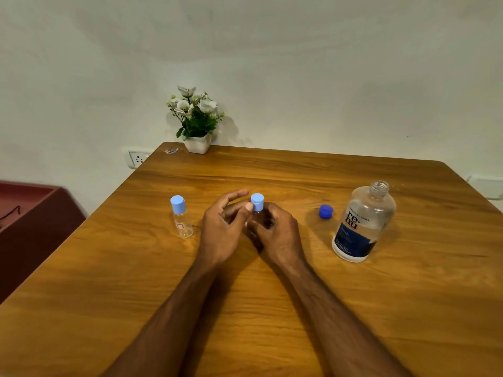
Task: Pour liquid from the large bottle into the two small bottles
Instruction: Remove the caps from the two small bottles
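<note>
A: Hands (226, 227) meet mid-table (272, 308). The right hand (277, 235) is wrapped round the body of a small bottle (257, 210), clamped on it. The left thumb presses the side of its light-blue cap (257, 201); the left forefinger sticks out straight past the cap, not on it.

B: So is the left hand gripping the cap?

A: Thumb on it for sure. The other fingers curl behind, and whether they pinch it I cannot tell. The cap sits on the bottle, so my guess is he is about to open it.

B: Where is everything else?

A: Left of the grip, apart from it, stands the second small bottle (181, 219), capped and looking empty. Right of the grip lies a dark-blue cap (325, 211), and beyond that the big bottle (363, 221), upright, neck open, partly full.

B: What could go wrong?

A: The small bottle is light and looks empty. If the thumb levers the cap sideways and the right hand slackens, it could twist or tip. A cap that pops free may skid off the table.

B: And the big one?

A: It stands uncapped. An elbow swinging right could knock it and spill it. Later, pouring from that wide mouth into a narrow neck will likely overshoot unless the tilt is slow.
</note>
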